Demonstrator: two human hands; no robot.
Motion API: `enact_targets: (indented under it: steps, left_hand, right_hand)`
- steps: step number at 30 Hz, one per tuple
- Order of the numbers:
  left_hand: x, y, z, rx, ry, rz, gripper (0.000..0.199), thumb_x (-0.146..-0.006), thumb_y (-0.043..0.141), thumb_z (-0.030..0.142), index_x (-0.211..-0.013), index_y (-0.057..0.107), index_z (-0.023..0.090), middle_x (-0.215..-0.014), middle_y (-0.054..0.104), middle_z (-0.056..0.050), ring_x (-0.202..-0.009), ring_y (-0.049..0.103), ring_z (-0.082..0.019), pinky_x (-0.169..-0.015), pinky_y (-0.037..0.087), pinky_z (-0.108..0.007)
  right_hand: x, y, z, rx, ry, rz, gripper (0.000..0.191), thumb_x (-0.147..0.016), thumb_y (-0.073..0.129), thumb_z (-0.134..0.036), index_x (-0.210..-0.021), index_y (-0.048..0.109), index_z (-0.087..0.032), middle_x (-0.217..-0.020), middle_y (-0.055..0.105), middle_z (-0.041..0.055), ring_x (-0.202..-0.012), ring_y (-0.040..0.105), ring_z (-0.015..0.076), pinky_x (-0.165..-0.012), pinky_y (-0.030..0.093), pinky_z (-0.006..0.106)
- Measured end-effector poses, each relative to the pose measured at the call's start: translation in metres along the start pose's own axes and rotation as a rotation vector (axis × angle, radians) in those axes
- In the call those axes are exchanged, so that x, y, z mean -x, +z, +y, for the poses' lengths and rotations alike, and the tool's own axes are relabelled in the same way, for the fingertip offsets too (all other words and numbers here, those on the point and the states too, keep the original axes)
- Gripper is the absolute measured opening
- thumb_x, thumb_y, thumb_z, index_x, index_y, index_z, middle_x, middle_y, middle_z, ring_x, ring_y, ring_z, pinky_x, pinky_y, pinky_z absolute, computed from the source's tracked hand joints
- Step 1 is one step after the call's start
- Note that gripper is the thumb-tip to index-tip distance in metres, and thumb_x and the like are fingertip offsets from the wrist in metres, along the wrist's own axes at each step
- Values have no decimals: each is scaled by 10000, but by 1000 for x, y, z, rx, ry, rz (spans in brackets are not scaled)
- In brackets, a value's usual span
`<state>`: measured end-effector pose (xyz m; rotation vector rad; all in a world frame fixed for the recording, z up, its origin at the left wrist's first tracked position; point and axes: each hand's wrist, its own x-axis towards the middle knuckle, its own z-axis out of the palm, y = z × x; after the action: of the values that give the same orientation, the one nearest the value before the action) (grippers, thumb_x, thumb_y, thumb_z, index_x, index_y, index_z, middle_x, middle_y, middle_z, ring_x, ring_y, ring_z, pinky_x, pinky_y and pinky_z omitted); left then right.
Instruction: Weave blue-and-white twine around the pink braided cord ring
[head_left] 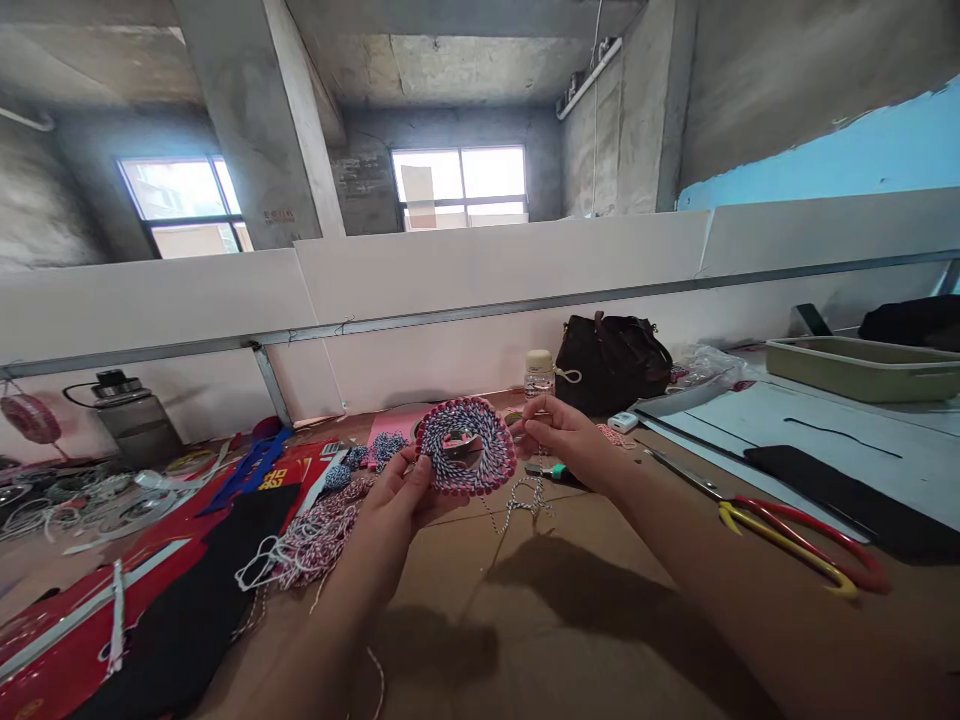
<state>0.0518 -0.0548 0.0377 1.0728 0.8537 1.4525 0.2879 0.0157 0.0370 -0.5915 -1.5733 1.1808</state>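
Note:
My left hand (405,485) grips the lower left edge of a ring-shaped woven cord piece (491,440), held upright above the table. Its rim is pink and red, with black-and-white twisted cord around an open centre. At its right side, my right hand (551,430) is closed, thumb and fingers pinching a thin black-and-white cord (523,500). That cord hangs in loose loops below the hand. Left of my left hand lies a heap of pink-and-white cord (319,535), with blue-and-white cord bundles (388,448) behind it.
Scissors with red and yellow handles (795,540) lie at right beside a black flat object (847,500). Behind stand a clear bottle (538,375), a black bag (611,360) and a green tray (862,375). A grey water bottle (135,420) stands at left, near red packaging (67,620).

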Motion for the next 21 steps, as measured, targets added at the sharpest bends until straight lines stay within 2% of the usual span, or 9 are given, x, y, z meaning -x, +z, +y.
enact_targets:
  steps: [3, 7, 12, 16, 21]
  left_hand:
    - [1, 0, 0, -12, -7, -3, 536, -662, 839, 454, -1056, 589, 190, -930, 762, -55, -844, 749, -239, -817, 614, -404]
    - [3, 1, 0, 1, -9, -11, 539, -674, 833, 434, -1087, 588, 190, -934, 765, -50, -849, 750, -237, -815, 614, -389]
    - [4, 3, 1, -2, -22, -20, 457, -691, 831, 408, -1023, 610, 184, -947, 759, -43, -835, 750, -223, -808, 622, -377]
    - [5, 4, 2, -30, -34, 23, 390, -701, 833, 364, -982, 632, 183, -903, 757, -29, -761, 749, -204, -765, 633, -363]
    - [5, 4, 2, -32, -45, 24, 367, -737, 805, 346, -1013, 629, 179, -925, 762, -45, -798, 748, -209, -758, 628, -350]
  right_hand:
    - [0, 3, -2, 41, -16, 42, 271, -796, 732, -422, -862, 590, -201, -838, 714, 51, -704, 633, 153, -701, 490, 316]
    - [-1, 2, 2, 33, -41, 77, 240, -800, 728, -405, -862, 624, -197, -754, 665, 11, -627, 554, 120, -634, 447, 280]
    - [0, 4, 2, 8, -54, 42, 223, -810, 725, -397, -869, 635, -201, -757, 641, -1, -637, 552, 119, -633, 443, 277]
    - [2, 8, -2, 0, -57, 14, 192, -823, 718, -377, -856, 642, -204, -740, 629, -11, -642, 557, 115, -641, 447, 272]
    - [2, 7, 1, 0, -58, -35, 160, -839, 709, -347, -850, 656, -197, -755, 641, -6, -667, 584, 117, -669, 465, 270]
